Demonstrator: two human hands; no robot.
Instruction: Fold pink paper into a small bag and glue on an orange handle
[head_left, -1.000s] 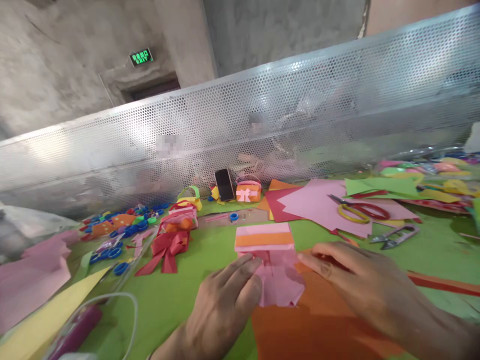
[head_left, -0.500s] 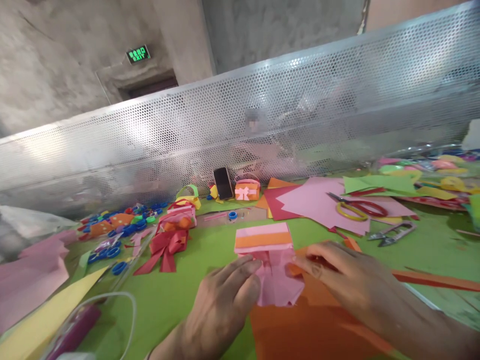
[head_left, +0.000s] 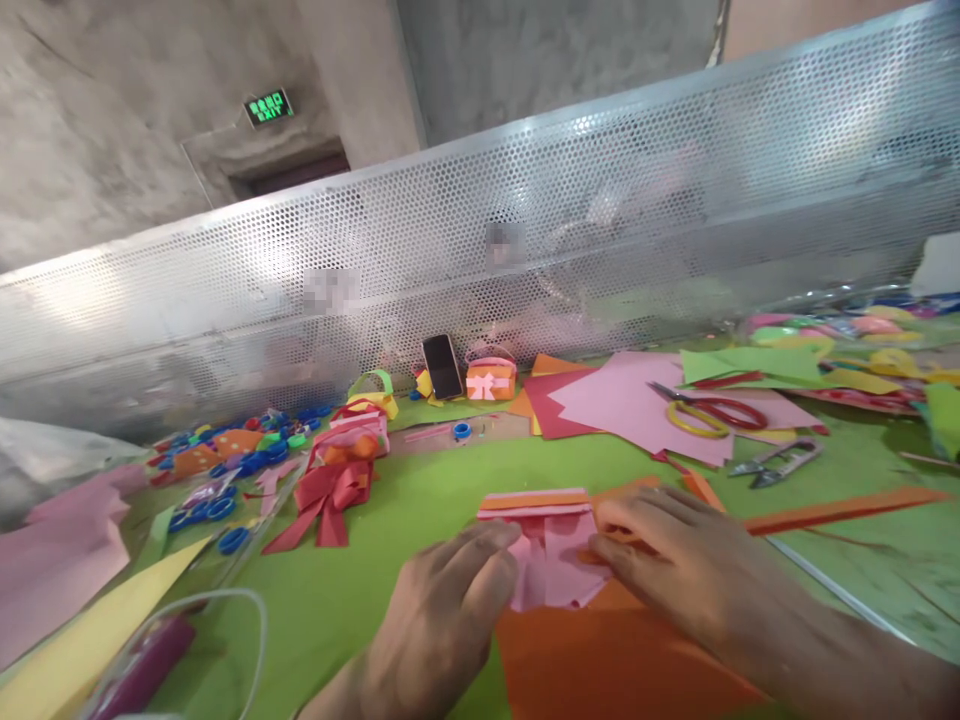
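Note:
A folded pink paper piece (head_left: pixel 559 560) with an orange stripe along its top flap sits between my hands. My left hand (head_left: pixel 454 600) grips its left side, fingers bent over the edge. On the right side, my right hand (head_left: pixel 667 560) pinches it, and an orange bit shows by the fingertips. The flap is tilted so its striped face looks narrow. Beneath the pink paper and my right hand lies an orange sheet (head_left: pixel 615 660). An orange paper strip (head_left: pixel 847 512) extends out to the right behind my right wrist.
Red-and-yellow scissors (head_left: pixel 705 412) lie on pink sheets (head_left: pixel 615 400), with metal snips (head_left: pixel 776 462) nearby. A phone (head_left: pixel 442 368) leans on the perforated metal barrier (head_left: pixel 420 230) beside a small orange paper bag (head_left: pixel 491 382). A red paper bow (head_left: pixel 330 500) and a purple glue gun (head_left: pixel 146 665) are left.
The striped flap has tipped up and now looks much narrower. My right thumb and fingers have closed in on the paper's right edge. The orange strip at right has shifted upward.

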